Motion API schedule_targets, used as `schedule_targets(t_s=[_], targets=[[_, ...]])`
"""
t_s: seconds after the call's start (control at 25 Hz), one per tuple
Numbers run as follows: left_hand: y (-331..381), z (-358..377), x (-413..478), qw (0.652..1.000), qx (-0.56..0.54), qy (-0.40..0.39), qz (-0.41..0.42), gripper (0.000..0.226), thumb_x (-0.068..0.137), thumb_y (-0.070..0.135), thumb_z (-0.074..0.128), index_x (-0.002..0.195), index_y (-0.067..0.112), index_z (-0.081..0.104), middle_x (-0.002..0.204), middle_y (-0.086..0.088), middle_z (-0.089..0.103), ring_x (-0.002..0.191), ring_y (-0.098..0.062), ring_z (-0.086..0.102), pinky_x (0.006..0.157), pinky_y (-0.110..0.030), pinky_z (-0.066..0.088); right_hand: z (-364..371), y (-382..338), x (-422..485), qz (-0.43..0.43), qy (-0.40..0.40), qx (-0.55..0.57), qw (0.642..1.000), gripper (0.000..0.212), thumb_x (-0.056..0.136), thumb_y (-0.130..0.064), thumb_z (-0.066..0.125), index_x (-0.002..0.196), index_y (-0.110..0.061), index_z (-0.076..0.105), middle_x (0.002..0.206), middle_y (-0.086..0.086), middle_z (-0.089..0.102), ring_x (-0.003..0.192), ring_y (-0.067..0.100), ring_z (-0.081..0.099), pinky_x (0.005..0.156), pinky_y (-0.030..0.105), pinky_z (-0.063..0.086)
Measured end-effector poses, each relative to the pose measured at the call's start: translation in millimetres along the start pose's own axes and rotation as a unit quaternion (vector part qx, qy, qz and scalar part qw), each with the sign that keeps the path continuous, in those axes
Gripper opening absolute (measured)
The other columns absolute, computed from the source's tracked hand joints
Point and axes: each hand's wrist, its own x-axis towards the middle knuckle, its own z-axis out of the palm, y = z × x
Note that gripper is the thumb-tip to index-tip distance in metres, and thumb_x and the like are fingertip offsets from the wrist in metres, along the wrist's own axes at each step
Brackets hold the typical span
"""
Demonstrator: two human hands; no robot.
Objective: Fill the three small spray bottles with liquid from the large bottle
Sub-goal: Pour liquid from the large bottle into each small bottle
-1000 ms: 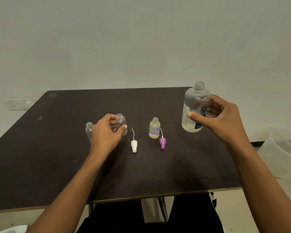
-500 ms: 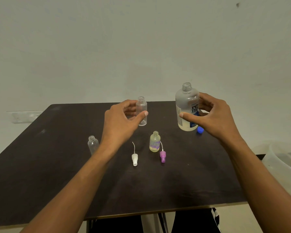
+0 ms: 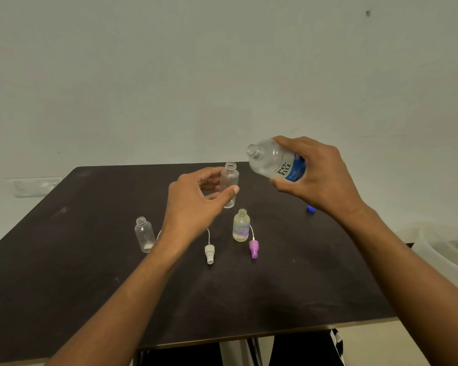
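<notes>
With left hand (image 3: 193, 207) gripping small bottle (image 3: 229, 184) upright and right hand (image 3: 320, 175) holding large bottle (image 3: 275, 162) tilted, bring mouths close and pour slowly.

Uncapped large bottle (image 3: 273, 162) tilts toward held small bottle (image 3: 229, 180).
</notes>
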Motion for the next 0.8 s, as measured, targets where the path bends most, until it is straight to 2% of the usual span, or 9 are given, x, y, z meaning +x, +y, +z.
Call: schedule_targets(t_s=[0.2, 0.36, 0.8], targets=[[-2.0, 0.7, -3.6, 1.0, -0.007, -0.006, -0.003, 0.034, 0.081, 0.022, 0.089, 0.107, 0.037, 0.075, 0.092, 0.021, 0.077, 0.088, 0.006, 0.073, 0.075, -0.006, 0.054, 6.8, -4.2, 1.1, -0.028, -0.021, -0.085, 0.996, 0.077, 0.077, -0.034, 0.086, 0.147, -0.04, 0.055, 0.131, -0.01, 0.063, 0.107, 0.017, 0.066, 0.074, 0.043, 0.063], [-4.4, 1.7, -3.6, 1.0, -0.001, -0.005, -0.004, 0.036, 0.081, 0.024, 0.09, 0.114, 0.03, 0.078, 0.095, 0.019, 0.078, 0.09, 0.005, 0.073, 0.077, -0.008, 0.055, 7.3, -6.9, 0.5, -0.039, -0.023, -0.103, 0.994, 0.075, 0.08, -0.032, 0.084, 0.147, -0.041, 0.054, 0.132, -0.01, 0.061, 0.108, 0.017, 0.066, 0.072, 0.042, 0.063], [-8.4, 2.8, -5.8, 1.0, 0.013, -0.001, -0.004, 0.036, 0.08, 0.026, 0.09, 0.114, 0.03, 0.078, 0.094, 0.019, 0.077, 0.089, 0.005, 0.073, 0.077, -0.008, 0.056, 5.9, -7.3, 1.6, -0.056, -0.019, -0.135, 0.989, 0.072, 0.081, -0.031, 0.081, 0.147, -0.042, 0.054, 0.13, -0.011, 0.06, 0.108, 0.016, 0.064, 0.071, 0.039, 0.061]])
